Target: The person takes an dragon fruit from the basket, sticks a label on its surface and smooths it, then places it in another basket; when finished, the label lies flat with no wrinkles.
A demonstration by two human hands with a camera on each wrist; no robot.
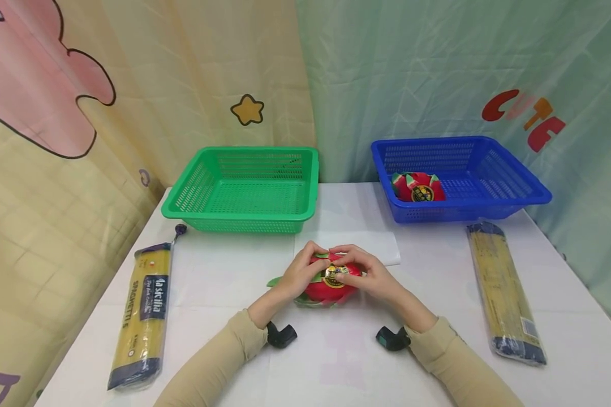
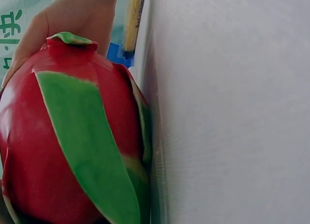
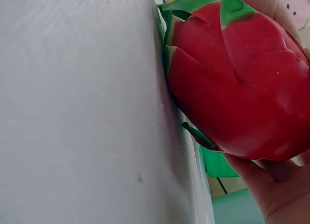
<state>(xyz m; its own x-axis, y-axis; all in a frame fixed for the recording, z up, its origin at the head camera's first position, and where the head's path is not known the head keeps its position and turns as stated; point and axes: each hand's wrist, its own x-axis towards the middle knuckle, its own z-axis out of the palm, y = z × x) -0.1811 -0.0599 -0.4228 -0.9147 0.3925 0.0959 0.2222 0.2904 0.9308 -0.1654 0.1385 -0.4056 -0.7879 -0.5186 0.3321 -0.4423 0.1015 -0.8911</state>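
Note:
A red dragon fruit [image 1: 330,294] with green scales sits on the white table in front of me, a round black-and-gold sticker [image 1: 334,276] on its upper face. From the left side my left hand [image 1: 301,272] grips it, fingers over the top. My right hand [image 1: 375,276] holds the opposite side, its thumb and fingers at the sticker. The left wrist view shows the fruit's red skin [image 2: 29,136] and a long green scale [image 2: 82,122] close up. Fingers of the right hand [image 3: 278,185] lie against the fruit [image 3: 237,83] in the right wrist view.
Behind stand a green basket [image 1: 244,217] and a blue basket [image 1: 468,203]; the blue one contains another dragon fruit [image 1: 433,183]. Spaghetti packs lie at left [image 1: 142,316] and right [image 1: 506,294]. A small dark round-headed stick [image 1: 180,229] lies by the left pack. White paper [image 1: 389,249] lies behind the hands.

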